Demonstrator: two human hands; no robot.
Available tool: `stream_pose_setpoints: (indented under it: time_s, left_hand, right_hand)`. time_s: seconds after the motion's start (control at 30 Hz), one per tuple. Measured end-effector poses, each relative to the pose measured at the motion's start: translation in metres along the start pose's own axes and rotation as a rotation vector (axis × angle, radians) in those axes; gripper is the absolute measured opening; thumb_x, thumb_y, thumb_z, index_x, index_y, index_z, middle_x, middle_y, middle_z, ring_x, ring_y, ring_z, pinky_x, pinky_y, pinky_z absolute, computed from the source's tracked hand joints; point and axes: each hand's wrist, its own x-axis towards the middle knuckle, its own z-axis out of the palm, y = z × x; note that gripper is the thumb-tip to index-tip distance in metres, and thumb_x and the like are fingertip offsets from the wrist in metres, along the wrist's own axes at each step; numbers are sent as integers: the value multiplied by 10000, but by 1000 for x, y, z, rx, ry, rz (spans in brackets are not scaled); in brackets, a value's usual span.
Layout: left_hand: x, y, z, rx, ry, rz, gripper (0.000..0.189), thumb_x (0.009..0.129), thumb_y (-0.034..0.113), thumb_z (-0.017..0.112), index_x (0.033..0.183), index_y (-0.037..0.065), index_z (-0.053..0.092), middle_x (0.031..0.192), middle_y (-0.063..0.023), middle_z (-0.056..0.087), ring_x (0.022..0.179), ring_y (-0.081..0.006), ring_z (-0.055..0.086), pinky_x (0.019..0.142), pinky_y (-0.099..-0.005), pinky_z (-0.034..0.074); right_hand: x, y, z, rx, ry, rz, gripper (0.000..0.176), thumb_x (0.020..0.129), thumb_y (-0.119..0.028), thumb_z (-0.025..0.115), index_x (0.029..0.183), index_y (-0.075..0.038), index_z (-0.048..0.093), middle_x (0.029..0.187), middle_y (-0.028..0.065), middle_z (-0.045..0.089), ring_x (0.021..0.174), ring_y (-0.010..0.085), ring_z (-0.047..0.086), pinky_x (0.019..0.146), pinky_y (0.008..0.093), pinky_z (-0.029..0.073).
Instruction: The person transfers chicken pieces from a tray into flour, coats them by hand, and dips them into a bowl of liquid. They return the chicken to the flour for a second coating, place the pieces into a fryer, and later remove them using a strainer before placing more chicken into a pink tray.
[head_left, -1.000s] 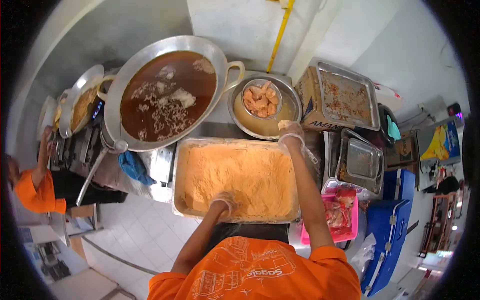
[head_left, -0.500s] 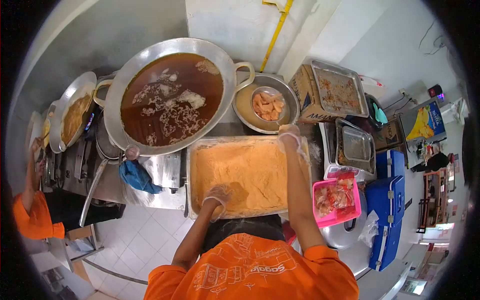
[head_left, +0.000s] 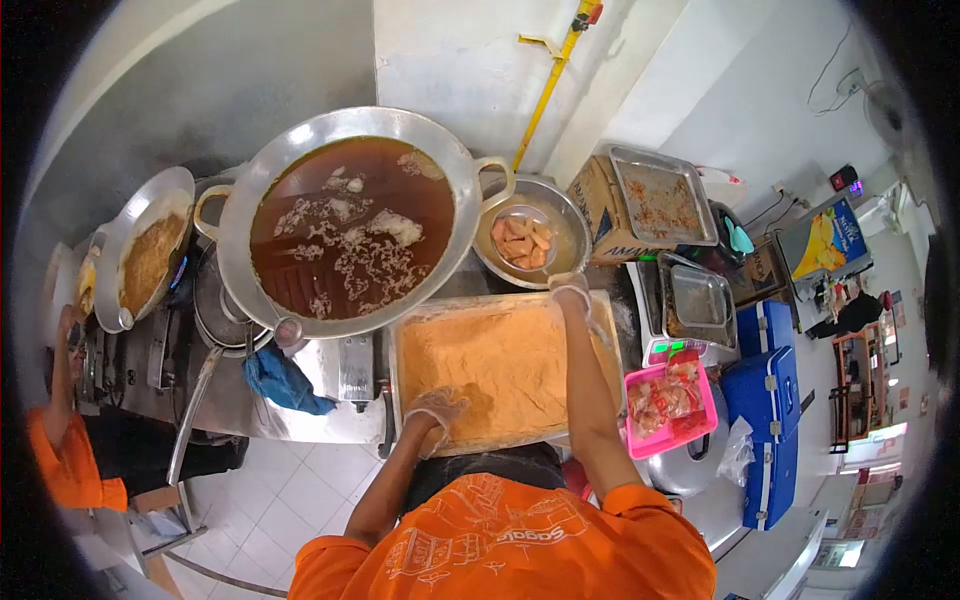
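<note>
My left hand, in a clear glove, rests at the left front of a metal tray of orange-tan powder, its fingers apart on the powder. At the tray's back right corner is my right hand, also gloved, beside the near rim of a large metal bowl of cloudy liquid. Its fingertips are too unclear to show whether they grip anything. Inside that bowl sits a smaller round bowl or strainer with pale meat strips. A wide wok of brown oil with foam stands at the back left.
Left of the wok handle are a blue cloth and a second wok. A person in orange stands far left. On the right are a pink basket with bagged meat, stacked trays, a cardboard box and blue coolers.
The view has tilted, so the tray, wok and bowls sit lower in the picture. My right hand has shifted slightly toward the large bowl. My left hand stays on the powder.
</note>
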Motion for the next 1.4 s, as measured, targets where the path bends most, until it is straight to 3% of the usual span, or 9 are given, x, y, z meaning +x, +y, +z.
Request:
stream_pose_setpoints:
  time_s: [0.13,0.37,0.67,0.77,0.93,1.03,1.17,1.23,1.4]
  left_hand:
    - [-13,7,-22,6,13,-26,788,846,630,323,1332,11,370,1347,-200,404,1266,-300,379,1065,-364,257]
    - [14,-11,5,-73,95,-37,763,842,617,356,1305,14,412,1312,-222,434,1232,-329,415,1032,-402,304]
    - [2,34,-7,-122,192,-81,734,837,608,396,1275,22,458,1255,-235,484,1193,-350,451,1009,-401,331]
    - [42,13,27,-50,237,-64,740,834,614,401,1268,17,463,1246,-234,492,1192,-353,449,992,-411,351]
    - [91,-3,71,25,419,-92,720,830,613,410,1227,19,497,1191,-238,530,1130,-366,496,954,-419,386]
    - [22,87,16,-56,411,-297,673,823,591,438,1186,31,529,1129,-234,568,1064,-363,542,924,-419,409]
    - [24,76,34,-131,608,-346,617,791,546,503,1140,39,554,1055,-217,607,1011,-351,574,868,-419,447]
    - [30,63,37,-41,657,-416,545,769,466,543,1123,53,559,1027,-199,619,978,-334,591,843,-409,466]
    - [98,-17,49,212,814,-366,479,790,393,506,1152,83,554,1102,-173,598,1018,-303,579,899,-393,439]
  right_hand:
    - [-49,-52,-92,124,-22,50,233,774,-257,527,836,-104,692,948,129,655,918,298,622,804,389,495]
    - [-9,-12,-40,-22,175,-76,168,753,-238,550,703,-95,623,769,96,630,739,261,612,625,375,491]
    - [2,15,-35,143,270,-214,154,796,-189,473,789,-91,591,802,90,604,765,257,575,724,333,477]
    - [-35,-12,-118,-33,406,-323,185,810,-152,427,800,-101,604,834,85,615,825,260,589,725,341,478]
    - [5,8,-88,-39,39,-303,197,815,-156,439,913,-113,604,957,49,602,905,215,579,758,347,470]
    - [-2,40,-43,77,65,-447,190,826,-174,447,932,-131,599,930,18,596,885,178,573,741,348,462]
    - [-49,83,-43,997,163,-382,158,819,-182,478,881,-148,620,821,20,607,810,184,585,680,360,458]
    - [-80,96,-110,-4,78,-617,157,801,-195,504,894,-137,618,805,56,612,803,225,590,670,380,462]
    - [-145,131,-100,-5,134,-656,196,759,-194,543,929,-150,629,814,67,626,777,241,595,663,390,473]
